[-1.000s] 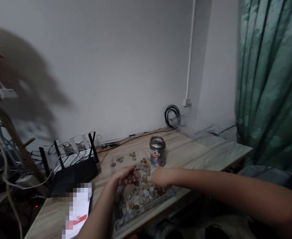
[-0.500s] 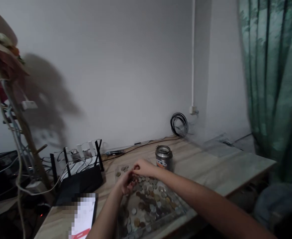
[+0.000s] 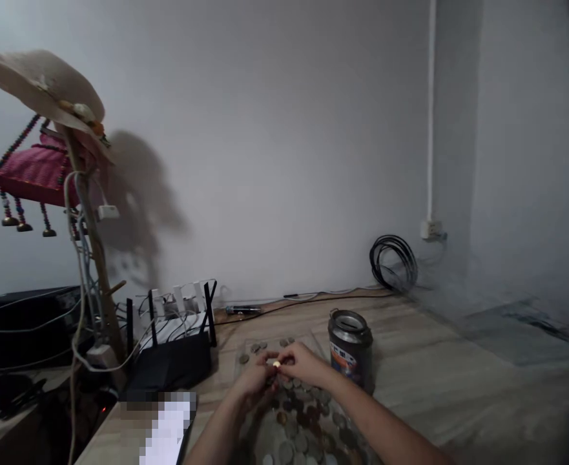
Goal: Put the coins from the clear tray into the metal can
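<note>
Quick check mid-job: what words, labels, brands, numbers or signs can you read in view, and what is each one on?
No text reads clearly enough to quote.
Label on the jar: pale characters on a dark band, too blurred to read.
Coins: any markings are too small to read.
Lit screen at lower left: partly pixelated, nothing readable.
Black router: no readable brand.

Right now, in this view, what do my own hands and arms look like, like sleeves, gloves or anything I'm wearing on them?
Your left hand and right hand are ungloved, and both the left forearm and right forearm are bare, with no sleeve in view. I see no watch or bracelet on either wrist. The fingers are too small and dim to rule out rings.
</note>
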The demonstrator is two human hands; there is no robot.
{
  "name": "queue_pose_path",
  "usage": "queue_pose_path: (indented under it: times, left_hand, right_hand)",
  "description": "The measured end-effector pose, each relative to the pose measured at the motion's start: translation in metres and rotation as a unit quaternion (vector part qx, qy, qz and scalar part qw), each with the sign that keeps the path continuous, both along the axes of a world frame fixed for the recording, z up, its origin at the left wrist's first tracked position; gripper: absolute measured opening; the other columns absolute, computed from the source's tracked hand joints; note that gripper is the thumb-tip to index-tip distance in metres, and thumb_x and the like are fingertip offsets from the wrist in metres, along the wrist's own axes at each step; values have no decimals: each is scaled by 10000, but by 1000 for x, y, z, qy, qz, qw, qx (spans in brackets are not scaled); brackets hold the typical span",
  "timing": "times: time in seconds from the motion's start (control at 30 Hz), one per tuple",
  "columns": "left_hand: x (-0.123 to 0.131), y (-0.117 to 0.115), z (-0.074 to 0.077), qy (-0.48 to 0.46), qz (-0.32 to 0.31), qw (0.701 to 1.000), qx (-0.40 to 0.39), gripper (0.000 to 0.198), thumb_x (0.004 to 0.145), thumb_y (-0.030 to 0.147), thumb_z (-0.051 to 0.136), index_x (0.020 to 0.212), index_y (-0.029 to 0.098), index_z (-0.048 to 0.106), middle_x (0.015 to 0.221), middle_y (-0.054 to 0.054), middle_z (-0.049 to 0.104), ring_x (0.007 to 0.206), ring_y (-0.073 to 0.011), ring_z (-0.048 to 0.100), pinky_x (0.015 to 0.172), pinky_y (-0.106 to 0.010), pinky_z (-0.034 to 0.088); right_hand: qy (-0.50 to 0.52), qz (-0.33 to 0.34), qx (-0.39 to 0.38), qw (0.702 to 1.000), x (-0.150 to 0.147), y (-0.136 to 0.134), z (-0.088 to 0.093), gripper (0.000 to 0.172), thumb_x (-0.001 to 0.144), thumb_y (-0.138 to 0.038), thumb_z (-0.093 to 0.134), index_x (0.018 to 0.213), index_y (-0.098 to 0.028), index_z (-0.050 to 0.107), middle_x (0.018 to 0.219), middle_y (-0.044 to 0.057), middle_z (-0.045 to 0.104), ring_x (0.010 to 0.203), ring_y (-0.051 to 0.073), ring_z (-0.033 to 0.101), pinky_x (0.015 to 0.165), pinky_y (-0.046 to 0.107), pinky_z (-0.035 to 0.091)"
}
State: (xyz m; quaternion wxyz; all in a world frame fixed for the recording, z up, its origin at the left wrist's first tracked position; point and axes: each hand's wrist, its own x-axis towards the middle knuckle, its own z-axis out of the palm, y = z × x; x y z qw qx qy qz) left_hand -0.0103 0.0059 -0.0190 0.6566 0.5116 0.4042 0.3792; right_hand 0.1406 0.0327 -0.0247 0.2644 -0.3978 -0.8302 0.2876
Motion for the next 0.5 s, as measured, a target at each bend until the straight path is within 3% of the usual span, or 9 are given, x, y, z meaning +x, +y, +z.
queue_pose_path:
  times: [0.1, 0.27, 0.4, 0.5]
  left_hand:
    - [2, -6, 5, 2, -18, 1000, -7, 170, 679, 159, 451, 840, 162, 505, 573, -18, 596, 352, -49, 395, 345, -157, 160]
    - [-1, -10, 6, 8, -55, 996, -73, 219, 663, 137, 450, 866, 126, 531, 660, -47, 616, 390, -42, 438, 350, -137, 229]
    - [-4, -9, 7, -14, -19, 995, -99, 238, 640, 68, 431, 857, 114, 518, 691, -46, 608, 457, -65, 513, 374, -139, 319]
    - [-4, -7, 7, -39, 14, 992, -121, 275, 624, 2, 421, 866, 114, 488, 722, -58, 615, 572, -99, 589, 486, -168, 433]
  right_hand:
    - [10, -35, 20, 999, -1, -10, 6, 222, 721, -210, 459, 710, -147, 672, 567, 24, 617, 503, 115, 502, 464, 201, 345]
    - [50, -99, 156, 982, -1, -29, 37, 204, 743, -218, 484, 813, -171, 670, 796, 48, 653, 733, 150, 554, 658, 236, 401]
    - [-6, -204, 296, 933, 23, -44, 71, 255, 821, -239, 405, 934, -192, 629, 912, 75, 628, 880, 177, 515, 769, 274, 365]
    - [-42, -308, 332, 891, 55, -46, 91, 255, 818, -231, 395, 920, -187, 624, 921, 91, 623, 906, 195, 499, 764, 283, 356]
